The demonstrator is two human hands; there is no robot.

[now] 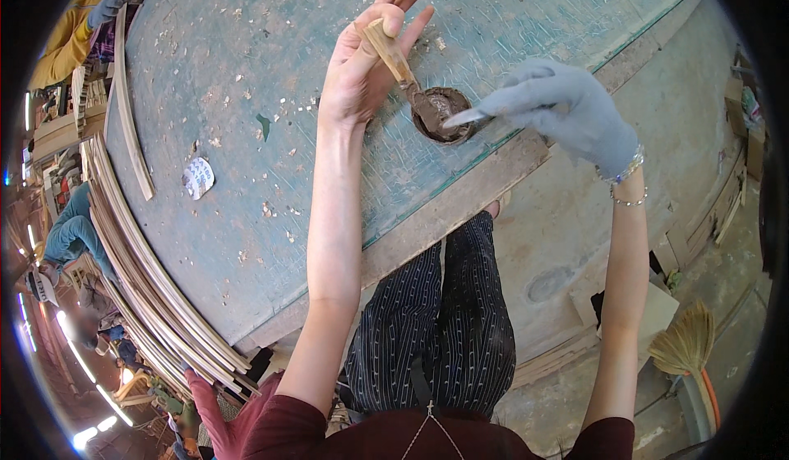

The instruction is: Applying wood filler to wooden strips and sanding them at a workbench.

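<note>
A small round tub (467, 108) of thick brown paste sits on the worn blue-green tabletop, close to its edge. My bare left hand (374, 53) is closed on a flat wooden stick (389, 51), held with the thumb while the other fingers curve loosely away. The stick's lower end is smeared with brown paste and reaches into the tub. On the other side, my right hand (567, 107), in a grey glove, pinches a pale, pointed blade (465, 118) with its tip over the paste. Motion blurs the glove, and its fingers hide the blade's other end.
Wood chips and a pale round scrap (198, 178) with writing lie on the tabletop (271, 181). Long wooden strips (152, 263) are stacked along the left. Other people work there, one with a gloved hand (108, 8). A straw broom (686, 341) stands at lower right.
</note>
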